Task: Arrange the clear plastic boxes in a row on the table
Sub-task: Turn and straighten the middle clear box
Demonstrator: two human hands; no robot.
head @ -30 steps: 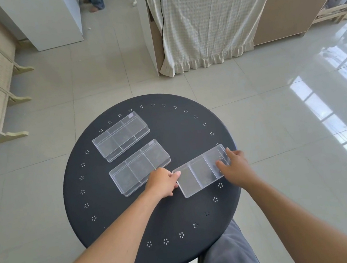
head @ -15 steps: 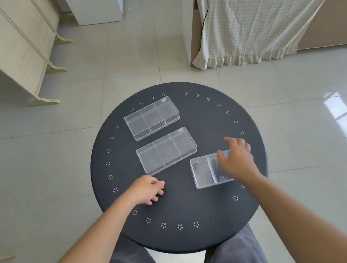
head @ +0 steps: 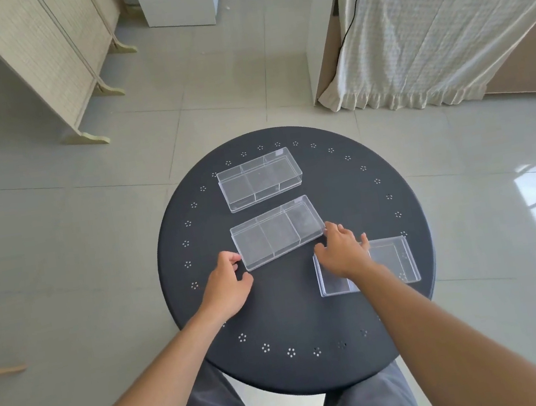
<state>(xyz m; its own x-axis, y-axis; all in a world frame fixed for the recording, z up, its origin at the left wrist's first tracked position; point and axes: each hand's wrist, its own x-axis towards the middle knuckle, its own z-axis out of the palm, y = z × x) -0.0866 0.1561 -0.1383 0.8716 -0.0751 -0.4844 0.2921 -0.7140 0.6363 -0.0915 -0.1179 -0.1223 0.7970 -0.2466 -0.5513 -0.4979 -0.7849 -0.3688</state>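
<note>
A: Head view, quick rundown pls. Where were the boxes?

B: All three on the round black table [head: 204, 301]. Far box [head: 260, 179] sat toward 12 o'clock, middle box [head: 277, 232] near centre, both skewed the same way, roughly parallel, a gap between them. Near box [head: 391, 259] lay off at approx 4 o'clock, close to the rim, squarer to the edge, partly under the right forearm.

A: Hands?

B: Left hand [head: 228, 285] was at the middle box's near-left corner, thumb and fingers curled but parted, fingertips right at the plastic. Right hand [head: 344, 252] had fingers spread, tips at the box's right end. Contact looked likely both sides, but a firm pinch? Couldn't tell. Box wasn't lifted, sat flat.

A: Why one hand per end?

B: My guess: long, light, slick box, so bracketing both ends lets the person slide and square it w/o it spinning.

A: Progress?

B: Partway, I'd say. Near box didn't line up w/ the other two; angles differed. Middle box probably needed turning next, care near the rim.
</note>
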